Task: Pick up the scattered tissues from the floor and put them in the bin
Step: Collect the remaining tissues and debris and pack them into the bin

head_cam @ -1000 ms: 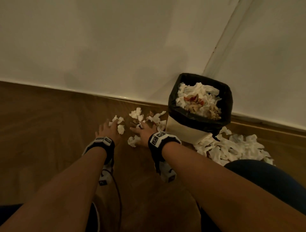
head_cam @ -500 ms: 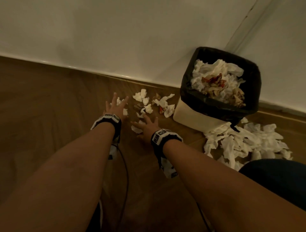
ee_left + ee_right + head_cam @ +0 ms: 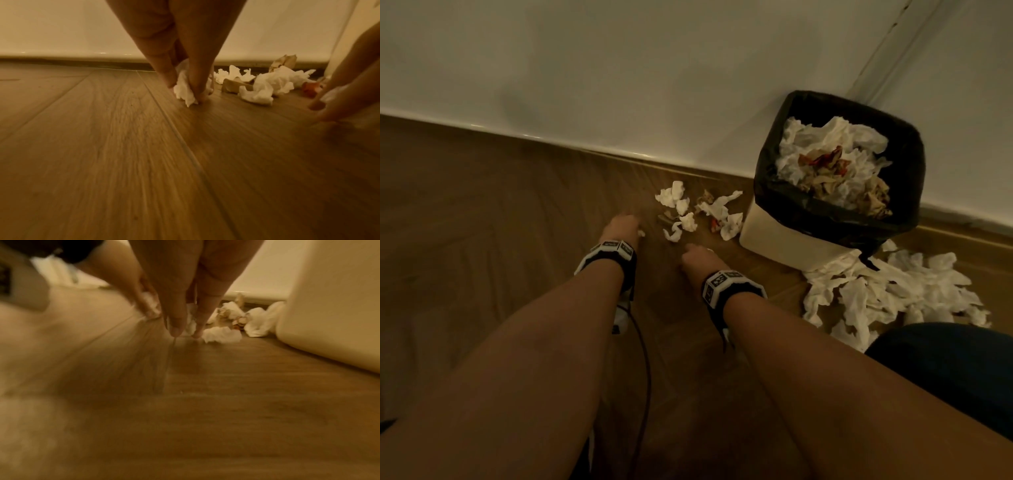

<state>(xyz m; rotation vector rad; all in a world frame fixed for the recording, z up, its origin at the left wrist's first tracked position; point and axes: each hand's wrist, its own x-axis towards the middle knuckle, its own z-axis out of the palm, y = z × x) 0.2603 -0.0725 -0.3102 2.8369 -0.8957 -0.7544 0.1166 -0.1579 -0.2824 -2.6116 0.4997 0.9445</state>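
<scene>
My left hand [image 3: 619, 226] is down on the wood floor and pinches a white crumpled tissue [image 3: 184, 88] between thumb and fingers [image 3: 200, 84]. My right hand [image 3: 697, 257], close to its right, pinches another small white tissue [image 3: 191, 321] at floor level. Just beyond both hands lies a cluster of loose tissues [image 3: 698, 214] mixed with brown and red scraps, against the skirting. The cream bin [image 3: 784, 240] with a black liner [image 3: 767, 171] stands to the right, heaped with tissues. A bigger pile of tissues [image 3: 887, 291] lies in front of the bin on the right.
A white wall [image 3: 619, 85] and skirting run along the back. A black cable [image 3: 643, 377] hangs from my left wrist. My dark-clad knee [image 3: 945, 363] is at the lower right, next to the big pile.
Both hands were spread flat over the tissues; now their fingers have closed, each pinching a tissue, and they have drawn back slightly toward me. The view has shifted left and down.
</scene>
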